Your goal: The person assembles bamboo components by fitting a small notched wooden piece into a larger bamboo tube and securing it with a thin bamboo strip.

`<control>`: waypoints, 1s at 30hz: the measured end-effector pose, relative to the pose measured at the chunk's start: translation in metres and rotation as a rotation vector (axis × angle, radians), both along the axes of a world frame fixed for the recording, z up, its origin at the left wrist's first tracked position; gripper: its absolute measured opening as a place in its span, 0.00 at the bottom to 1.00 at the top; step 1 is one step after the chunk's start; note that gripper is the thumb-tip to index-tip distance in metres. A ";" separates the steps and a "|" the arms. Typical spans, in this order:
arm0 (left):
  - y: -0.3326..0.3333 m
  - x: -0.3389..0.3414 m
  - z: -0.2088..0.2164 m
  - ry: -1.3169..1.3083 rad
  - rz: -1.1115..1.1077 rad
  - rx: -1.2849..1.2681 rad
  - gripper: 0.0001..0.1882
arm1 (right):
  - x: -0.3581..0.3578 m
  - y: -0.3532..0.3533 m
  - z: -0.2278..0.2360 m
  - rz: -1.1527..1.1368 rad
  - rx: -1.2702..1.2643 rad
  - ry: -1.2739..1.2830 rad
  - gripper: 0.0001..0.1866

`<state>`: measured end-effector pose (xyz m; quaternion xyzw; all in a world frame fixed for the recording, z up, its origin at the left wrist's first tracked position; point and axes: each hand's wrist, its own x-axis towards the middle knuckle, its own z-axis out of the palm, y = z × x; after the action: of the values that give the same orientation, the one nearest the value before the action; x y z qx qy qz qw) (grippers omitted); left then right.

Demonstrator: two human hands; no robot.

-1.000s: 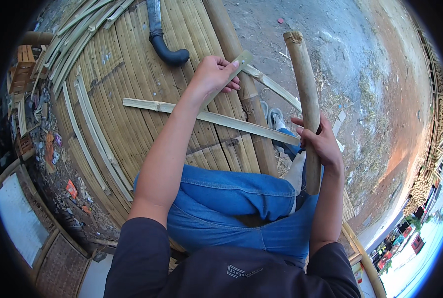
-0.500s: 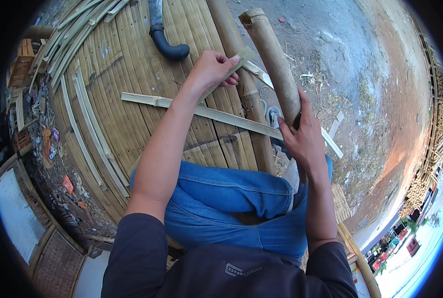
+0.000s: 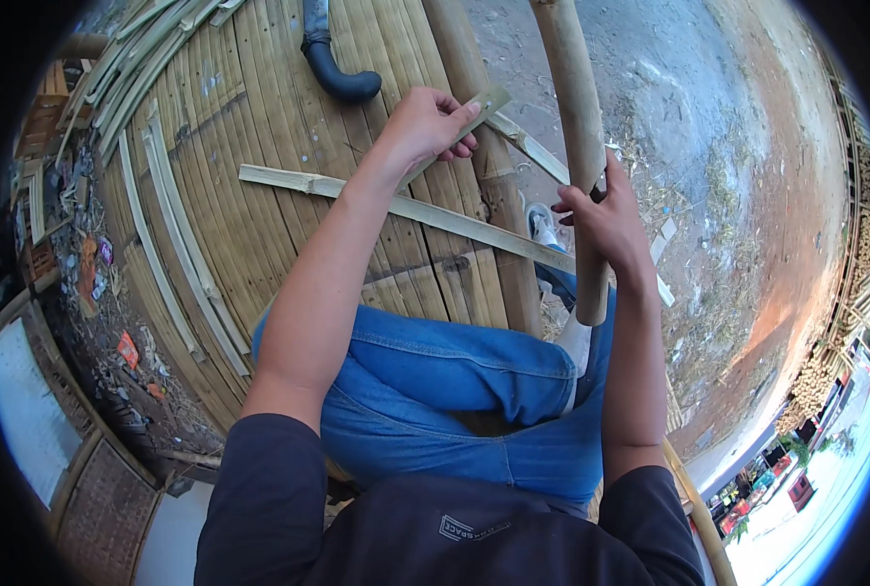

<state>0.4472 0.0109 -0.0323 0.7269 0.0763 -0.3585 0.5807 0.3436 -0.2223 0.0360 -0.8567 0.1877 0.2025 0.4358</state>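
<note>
My left hand (image 3: 433, 129) is closed on a flat greenish strip (image 3: 495, 99) that looks like split bamboo; its lower part slants back past my wrist. My right hand (image 3: 606, 220) wraps round a thick bamboo pole (image 3: 574, 88), thumb on the near side, some fingers hidden behind it. The pole stands nearly upright in view, its upper end outside the picture and its lower end by my knee. Behind the pole passes a pale split bamboo piece (image 3: 530, 146). A longer bamboo slat (image 3: 435, 217) lies across the platform below my left forearm.
A blade with a curved black handle (image 3: 342, 83) lies on the bamboo-slat platform (image 3: 259, 117), beyond my left hand. Several split strips (image 3: 176, 225) lie at the left, with a pile (image 3: 147, 73) at the far left. A round rail (image 3: 474, 88) edges the platform.
My right hand has moved slightly away from me and right, carrying the pole with it. The pole's upper end has left the picture. My left hand has shifted slightly right with the strip.
</note>
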 end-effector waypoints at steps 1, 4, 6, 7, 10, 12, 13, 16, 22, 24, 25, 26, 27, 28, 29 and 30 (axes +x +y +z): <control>0.000 0.000 -0.001 0.002 -0.001 -0.002 0.20 | 0.001 0.000 0.005 -0.144 0.262 0.045 0.36; 0.003 0.001 0.000 0.011 -0.024 0.018 0.20 | 0.001 -0.006 0.003 -0.197 0.350 0.135 0.35; 0.003 0.002 0.000 0.019 -0.021 0.016 0.21 | 0.001 -0.008 0.004 -0.206 0.368 0.184 0.34; 0.004 0.003 0.000 0.021 -0.021 0.017 0.21 | 0.001 -0.009 0.004 -0.187 0.359 0.209 0.35; 0.009 0.005 -0.001 0.029 -0.032 0.016 0.21 | 0.003 -0.008 0.006 -0.137 0.344 0.245 0.36; 0.012 0.006 -0.001 0.019 -0.007 0.007 0.19 | 0.006 -0.008 0.006 -0.105 0.336 0.255 0.35; 0.011 0.006 -0.002 0.020 -0.006 0.005 0.19 | 0.007 -0.009 0.006 -0.065 0.322 0.272 0.34; 0.010 0.006 -0.001 0.002 -0.011 0.009 0.19 | 0.007 -0.012 0.004 -0.011 0.290 0.299 0.34; 0.012 0.007 -0.001 -0.006 -0.025 0.018 0.21 | 0.003 -0.008 0.013 0.012 0.304 0.312 0.34; 0.011 0.007 0.000 0.007 -0.037 0.022 0.21 | 0.003 -0.010 0.015 0.017 0.291 0.312 0.34; 0.010 0.007 0.000 0.008 -0.032 0.020 0.21 | 0.004 -0.011 0.017 0.025 0.248 0.290 0.34; 0.009 0.008 0.001 0.003 -0.035 0.020 0.21 | 0.005 -0.011 0.019 0.033 0.205 0.269 0.33; 0.010 0.008 0.001 -0.002 -0.039 0.022 0.21 | 0.005 -0.009 0.022 0.037 0.204 0.270 0.33; 0.011 0.008 -0.001 -0.001 -0.035 0.022 0.21 | 0.004 -0.007 0.026 0.042 0.158 0.210 0.33; 0.011 0.008 -0.002 0.006 -0.039 0.017 0.21 | 0.004 -0.005 0.028 0.047 0.113 0.150 0.32; 0.011 0.008 -0.002 0.013 -0.045 0.010 0.21 | 0.005 -0.004 0.029 0.047 0.112 0.150 0.32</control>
<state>0.4550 0.0219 -0.0346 0.7289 0.0656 -0.3760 0.5683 0.3491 -0.2263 0.0652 -0.8176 0.1883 0.2863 0.4627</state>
